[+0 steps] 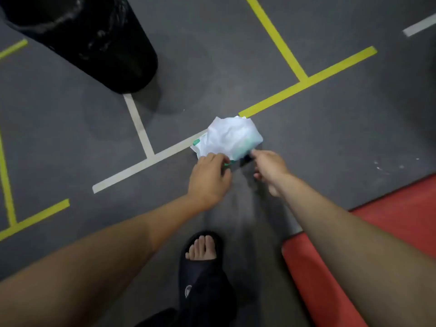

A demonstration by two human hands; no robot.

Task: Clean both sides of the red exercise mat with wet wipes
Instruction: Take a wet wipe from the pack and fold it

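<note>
A sandalled foot [200,260] stands beside the red exercise mat [382,234] on the floor [70,138], and beyond it the left hand [208,179] and right hand [271,167] pinch the wet wipes pack [232,138] with curled fingers, a black punching bag [94,38] farther off.

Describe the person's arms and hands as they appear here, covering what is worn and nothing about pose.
Both forearms are bare as far as the frame shows, with no sleeve in view. The left hand and right hand wear no gloves, and no watch, band or ring shows on either wrist or on the fingers in view. No markings can be made out. The picture is slightly blurred at the fingertips.
</note>
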